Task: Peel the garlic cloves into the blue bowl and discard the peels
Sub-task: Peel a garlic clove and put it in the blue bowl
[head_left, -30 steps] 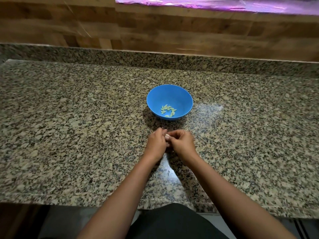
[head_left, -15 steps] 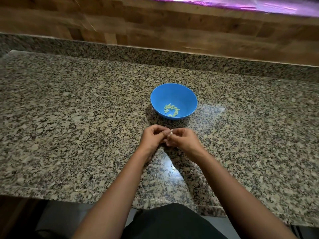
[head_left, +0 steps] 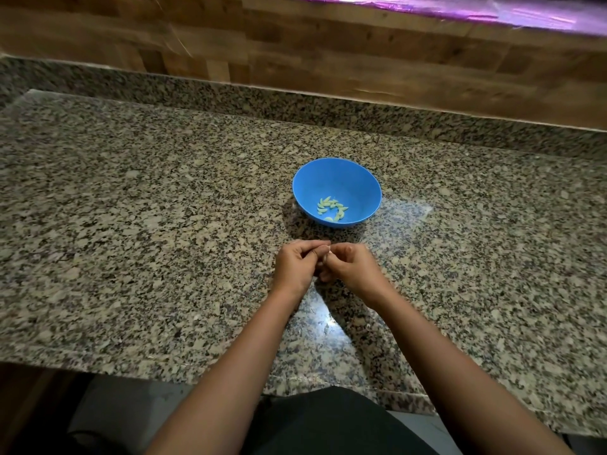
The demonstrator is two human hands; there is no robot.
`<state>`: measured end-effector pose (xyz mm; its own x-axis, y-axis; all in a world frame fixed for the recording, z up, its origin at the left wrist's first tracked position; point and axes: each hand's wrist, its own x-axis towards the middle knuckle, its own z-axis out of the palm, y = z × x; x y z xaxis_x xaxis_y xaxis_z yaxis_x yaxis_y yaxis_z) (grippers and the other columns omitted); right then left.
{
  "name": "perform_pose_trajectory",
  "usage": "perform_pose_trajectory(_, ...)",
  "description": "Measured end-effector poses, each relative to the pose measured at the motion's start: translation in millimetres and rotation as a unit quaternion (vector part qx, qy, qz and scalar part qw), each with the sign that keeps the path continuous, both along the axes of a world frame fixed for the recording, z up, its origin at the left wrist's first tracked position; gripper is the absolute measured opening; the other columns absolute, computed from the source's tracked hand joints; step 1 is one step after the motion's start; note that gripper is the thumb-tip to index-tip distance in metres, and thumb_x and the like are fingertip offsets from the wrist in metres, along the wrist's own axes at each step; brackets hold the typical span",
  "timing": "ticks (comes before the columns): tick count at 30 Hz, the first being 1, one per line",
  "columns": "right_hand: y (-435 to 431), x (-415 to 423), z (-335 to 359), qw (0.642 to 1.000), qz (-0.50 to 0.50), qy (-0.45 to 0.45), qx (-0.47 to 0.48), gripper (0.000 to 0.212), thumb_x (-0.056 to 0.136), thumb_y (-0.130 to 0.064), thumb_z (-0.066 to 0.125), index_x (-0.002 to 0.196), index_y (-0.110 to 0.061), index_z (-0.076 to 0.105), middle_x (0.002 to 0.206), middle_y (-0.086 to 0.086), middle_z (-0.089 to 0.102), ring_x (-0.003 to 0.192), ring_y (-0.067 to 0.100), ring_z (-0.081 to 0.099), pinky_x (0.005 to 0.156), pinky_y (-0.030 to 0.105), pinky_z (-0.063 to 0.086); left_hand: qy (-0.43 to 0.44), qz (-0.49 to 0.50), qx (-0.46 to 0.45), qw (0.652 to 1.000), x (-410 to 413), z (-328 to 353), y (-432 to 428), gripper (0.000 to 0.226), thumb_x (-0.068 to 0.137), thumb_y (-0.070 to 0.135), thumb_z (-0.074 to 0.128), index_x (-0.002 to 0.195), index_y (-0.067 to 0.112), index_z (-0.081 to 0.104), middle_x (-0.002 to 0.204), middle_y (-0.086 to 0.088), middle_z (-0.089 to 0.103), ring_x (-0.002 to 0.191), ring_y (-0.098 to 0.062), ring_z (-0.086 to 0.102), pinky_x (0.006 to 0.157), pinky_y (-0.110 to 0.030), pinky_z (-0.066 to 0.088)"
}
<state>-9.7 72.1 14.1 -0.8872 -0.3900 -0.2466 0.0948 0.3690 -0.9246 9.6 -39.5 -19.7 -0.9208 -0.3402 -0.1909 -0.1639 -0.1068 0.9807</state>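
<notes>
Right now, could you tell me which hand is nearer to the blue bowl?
Right, narrowly. The right hand sits just below the bowl; the left hand is beside it, slightly further left. Both pinch a clove.

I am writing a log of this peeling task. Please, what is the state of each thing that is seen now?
blue bowl: upright on the counter, holds peeled cloves
peeled cloves: lie in the bowl's bottom
garlic clove: pinched between both hands
left hand: pinches the clove
right hand: pinches the clove
</notes>
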Motion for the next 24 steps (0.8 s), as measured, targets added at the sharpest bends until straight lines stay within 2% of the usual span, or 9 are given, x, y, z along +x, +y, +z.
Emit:
perform_pose_trajectory(2, -1, 1, -1, 1.000, -0.006, -0.012, -0.003, 0.022, 0.096, -0.005, 0.046, 0.084, -0.007, 0.064, 0.072, 0.004, 0.066, 0.058, 0.014, 0.061, 0.061, 0.026, 0.055, -0.001, 0.004, -0.026, 1.000, 0, -2, -1, 0.011, 0.085, 0.005, 0.065, 0.092, 0.010, 0.071, 0.102, -0.014, 0.066, 0.089, -0.020, 0.066, 0.076, -0.026, 0.056)
perform_pose_trajectory(5, -1, 1, -2, 0.995, -0.020, -0.085, -0.054, 0.019, 0.097, -0.003, 0.045, 0.096, -0.002, 0.064, 0.076, 0.007, 0.066, 0.054, 0.011, 0.061, 0.061, 0.024, 0.057, -0.014, 0.011, -0.016, 1.000, 2, -5, -4, 0.013, 0.087, 0.004, 0.062, 0.097, 0.000, 0.069, 0.089, -0.005, 0.067, 0.074, -0.008, 0.064, 0.062, -0.013, 0.052)
perform_pose_trajectory(8, -2, -3, -2, 0.982, -0.039, -0.163, -0.091, 0.020, 0.097, -0.003, 0.044, 0.103, 0.004, 0.062, 0.078, 0.013, 0.067, 0.055, 0.013, 0.063, 0.064, 0.029, 0.059, -0.018, 0.005, 0.012, 1.000, 3, -7, -8, 0.008, 0.087, 0.004, 0.062, 0.091, 0.003, 0.068, 0.081, -0.002, 0.067, 0.072, -0.010, 0.064, 0.061, -0.016, 0.053)
perform_pose_trajectory(10, -4, -5, 0, 0.980, -0.040, -0.173, -0.094, 0.020, 0.097, -0.004, 0.043, 0.101, 0.004, 0.062, 0.078, 0.015, 0.067, 0.053, 0.012, 0.064, 0.065, 0.030, 0.059, -0.015, 0.005, 0.036, 0.999, 3, -7, -9, 0.009, 0.087, 0.005, 0.062, 0.085, 0.010, 0.068, 0.081, -0.003, 0.068, 0.073, -0.013, 0.065, 0.066, -0.022, 0.055)
perform_pose_trajectory(12, -5, -5, 2, 0.977, -0.038, -0.178, -0.110, 0.019, 0.096, -0.002, 0.044, 0.094, 0.003, 0.063, 0.076, 0.014, 0.067, 0.054, 0.011, 0.065, 0.062, 0.027, 0.058, -0.013, 0.014, 0.047, 0.999, 3, -7, -9, 0.012, 0.087, 0.005, 0.062, 0.081, 0.014, 0.068, 0.080, -0.004, 0.069, 0.073, -0.016, 0.066, 0.069, -0.027, 0.056)
perform_pose_trajectory(17, -4, -6, 3, 0.975, -0.056, -0.175, -0.126, 0.013, 0.089, 0.007, 0.052, 0.085, 0.005, 0.065, 0.076, 0.015, 0.067, 0.061, 0.014, 0.068, 0.064, 0.023, 0.057, -0.007, 0.012, 0.049, 0.999, 3, -8, -10, 0.014, 0.087, 0.006, 0.062, 0.082, 0.017, 0.068, 0.085, -0.004, 0.070, 0.081, -0.022, 0.067, 0.077, -0.035, 0.056)
perform_pose_trajectory(20, -5, -5, 2, 0.977, -0.068, -0.167, -0.115, 0.011, 0.087, 0.009, 0.054, 0.083, 0.007, 0.064, 0.074, 0.015, 0.067, 0.060, 0.015, 0.067, 0.064, 0.024, 0.057, -0.010, 0.013, 0.033, 0.999, 3, -7, -8, 0.011, 0.088, 0.006, 0.061, 0.087, 0.014, 0.069, 0.090, -0.004, 0.070, 0.088, -0.021, 0.066, 0.078, -0.031, 0.056)
perform_pose_trajectory(24, -7, -4, 3, 0.973, -0.086, -0.169, -0.129, 0.010, 0.085, 0.006, 0.059, 0.078, 0.003, 0.066, 0.070, 0.011, 0.068, 0.058, 0.015, 0.066, 0.061, 0.023, 0.058, -0.012, 0.033, 0.015, 0.999, 3, -4, -5, 0.011, 0.089, 0.009, 0.060, 0.086, 0.016, 0.067, 0.085, 0.002, 0.068, 0.082, -0.013, 0.065, 0.070, -0.020, 0.054)
